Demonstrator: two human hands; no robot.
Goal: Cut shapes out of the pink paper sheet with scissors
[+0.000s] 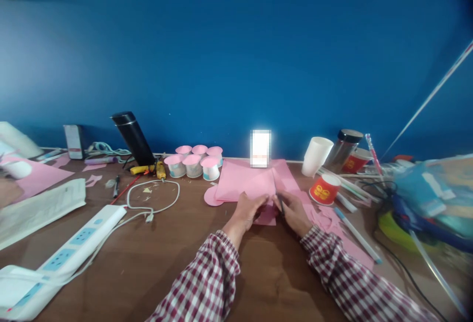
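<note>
Left hand (249,209) pins pink paper (266,215), right hand (293,209) grips a pen (281,205); red cup (324,188) just beside.

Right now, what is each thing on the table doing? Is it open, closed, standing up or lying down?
Left hand: pressing down a small pink paper piece.
Right hand: closed in a grip on a dark pen, tip on the paper.
Six pink-topped white cups: upright, clustered.
Red paper cup: tipped on its side.
White paper cup: upside down, leaning.
Black flask: capped, leaning.
White power strip: lying flat.
</note>
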